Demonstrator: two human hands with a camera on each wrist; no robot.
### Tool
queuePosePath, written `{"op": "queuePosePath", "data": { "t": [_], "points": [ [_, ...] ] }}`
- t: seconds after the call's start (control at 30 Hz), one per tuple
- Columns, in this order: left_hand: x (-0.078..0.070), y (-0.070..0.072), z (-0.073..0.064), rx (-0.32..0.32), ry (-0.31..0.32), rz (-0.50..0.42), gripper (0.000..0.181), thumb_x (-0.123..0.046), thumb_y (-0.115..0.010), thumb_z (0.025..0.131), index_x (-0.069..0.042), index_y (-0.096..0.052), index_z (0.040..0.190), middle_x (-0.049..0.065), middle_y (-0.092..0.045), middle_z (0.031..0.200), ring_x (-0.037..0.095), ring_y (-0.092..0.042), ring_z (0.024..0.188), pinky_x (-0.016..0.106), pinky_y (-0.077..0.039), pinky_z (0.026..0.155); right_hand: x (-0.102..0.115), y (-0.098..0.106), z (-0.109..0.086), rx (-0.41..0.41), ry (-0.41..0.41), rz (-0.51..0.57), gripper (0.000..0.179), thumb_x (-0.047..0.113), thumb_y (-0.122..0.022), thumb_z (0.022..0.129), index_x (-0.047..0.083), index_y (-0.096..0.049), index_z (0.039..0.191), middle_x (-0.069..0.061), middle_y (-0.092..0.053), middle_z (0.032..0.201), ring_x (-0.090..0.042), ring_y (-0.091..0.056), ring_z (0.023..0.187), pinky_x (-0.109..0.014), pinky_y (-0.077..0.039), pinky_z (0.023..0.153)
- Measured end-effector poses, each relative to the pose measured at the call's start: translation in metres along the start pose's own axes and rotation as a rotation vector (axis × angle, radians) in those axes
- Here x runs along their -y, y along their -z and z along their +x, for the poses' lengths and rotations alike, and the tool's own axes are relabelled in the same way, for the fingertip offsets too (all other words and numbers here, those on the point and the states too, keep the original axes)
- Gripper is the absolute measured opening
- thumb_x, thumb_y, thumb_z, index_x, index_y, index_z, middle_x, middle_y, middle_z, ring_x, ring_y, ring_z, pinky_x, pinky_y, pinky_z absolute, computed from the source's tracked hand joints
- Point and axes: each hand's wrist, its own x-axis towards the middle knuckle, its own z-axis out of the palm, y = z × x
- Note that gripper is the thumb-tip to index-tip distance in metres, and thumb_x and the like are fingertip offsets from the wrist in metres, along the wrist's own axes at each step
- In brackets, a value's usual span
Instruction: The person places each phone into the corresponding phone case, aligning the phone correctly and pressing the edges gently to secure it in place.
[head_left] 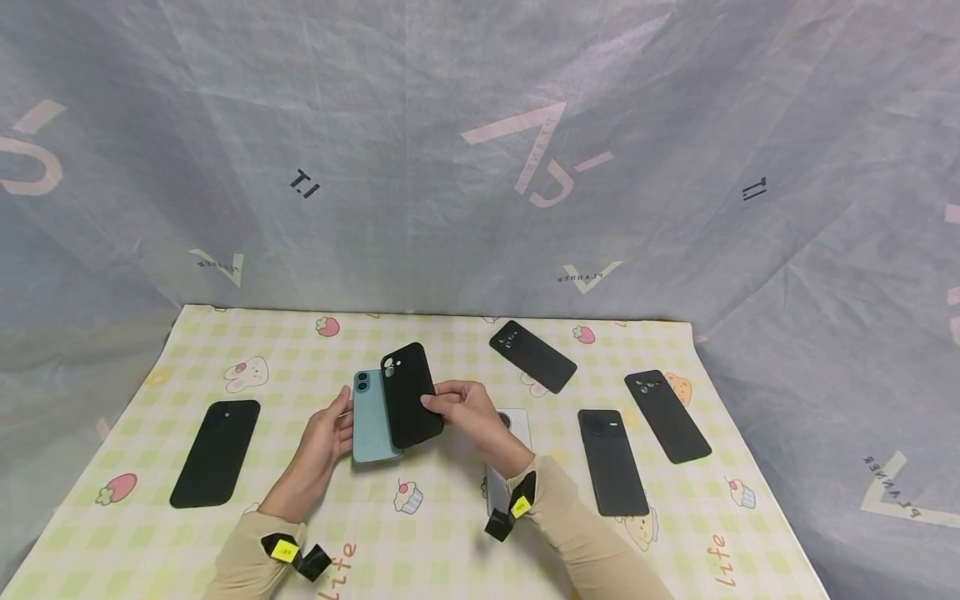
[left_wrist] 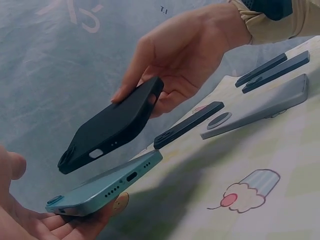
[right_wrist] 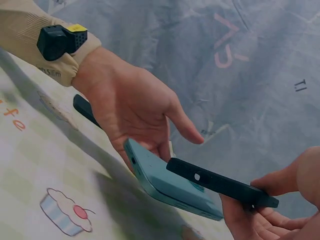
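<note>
A light teal phone [head_left: 370, 429], back up with two camera lenses at its top left, lies on the fingers of my left hand [head_left: 318, 437]. In the right wrist view the left thumb stands away from the phone, and the fingers pass beneath it. My right hand [head_left: 472, 417] pinches a black phone case [head_left: 408, 400] by its right edge, thumb on top. The case has a camera cutout and is held tilted above the phone, overlapping its right side in the head view. From the left wrist view, a gap shows between case and phone.
A silver phone [head_left: 517, 423] lies partly hidden under my right forearm. To the right are a black slab with a round camera area [head_left: 613, 462] and a black case [head_left: 669, 417]; another black case [head_left: 534, 357] lies behind. At left lies a black phone-shaped slab [head_left: 216, 454].
</note>
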Motion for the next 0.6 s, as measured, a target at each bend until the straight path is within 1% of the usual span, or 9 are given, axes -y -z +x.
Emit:
{"op": "queuePosePath", "data": {
  "t": [0.1,0.2,0.3,0.37,0.5,0.6],
  "points": [
    [0.000,-0.001,0.000,0.005,-0.001,-0.018,0.076,-0.053,-0.036,0.116,0.010,-0.037,0.159,0.022,-0.063,0.146,0.000,-0.069,0.103,0.019,-0.057,0.087,-0.002,-0.004,0.000,0.004,0.005,0.002,0.023,0.010,-0.078,0.096,-0.008,-0.075,0.111,-0.009,-0.081,0.091,-0.005,-0.070,0.074,-0.019,-0.053,0.069],
    [0.001,-0.002,0.000,0.000,0.002,-0.042,0.073,-0.053,-0.037,0.116,0.008,-0.040,0.155,0.011,-0.071,0.134,0.000,-0.071,0.100,0.020,-0.058,0.086,-0.003,-0.007,-0.001,0.010,0.001,0.011,0.023,0.009,-0.078,0.097,-0.009,-0.075,0.111,-0.010,-0.081,0.091,-0.005,-0.070,0.074,-0.019,-0.053,0.069],
    [0.001,-0.003,-0.001,-0.001,0.002,-0.058,0.069,-0.053,-0.038,0.116,0.006,-0.044,0.152,0.004,-0.074,0.125,0.001,-0.071,0.099,0.021,-0.058,0.085,-0.003,-0.009,-0.003,0.017,0.005,0.019,0.023,0.009,-0.078,0.097,-0.009,-0.075,0.112,-0.012,-0.081,0.093,-0.005,-0.071,0.074,-0.019,-0.054,0.068],
    [0.001,-0.003,-0.002,0.001,-0.002,-0.066,0.067,-0.053,-0.039,0.116,0.005,-0.046,0.149,0.001,-0.075,0.120,0.002,-0.071,0.097,0.021,-0.058,0.084,-0.004,-0.011,-0.003,0.022,0.002,0.023,0.023,0.009,-0.078,0.097,-0.008,-0.075,0.112,-0.012,-0.081,0.093,-0.005,-0.071,0.074,-0.019,-0.054,0.069],
    [0.001,-0.004,-0.003,-0.002,-0.016,-0.074,0.065,-0.053,-0.039,0.116,0.004,-0.049,0.145,-0.003,-0.076,0.111,0.004,-0.071,0.094,0.022,-0.059,0.082,-0.006,-0.015,-0.005,0.027,-0.011,0.023,0.024,0.011,-0.079,0.096,-0.007,-0.075,0.111,-0.011,-0.081,0.093,-0.006,-0.071,0.074,-0.020,-0.054,0.071],
    [0.000,-0.005,-0.004,-0.004,-0.029,-0.070,0.065,-0.052,-0.038,0.116,0.005,-0.049,0.145,-0.003,-0.076,0.110,0.005,-0.071,0.094,0.022,-0.059,0.082,-0.007,-0.017,-0.006,0.018,-0.018,0.023,0.024,0.012,-0.080,0.096,-0.006,-0.075,0.110,-0.010,-0.081,0.092,-0.006,-0.071,0.074,-0.019,-0.054,0.071]
  ]
}}
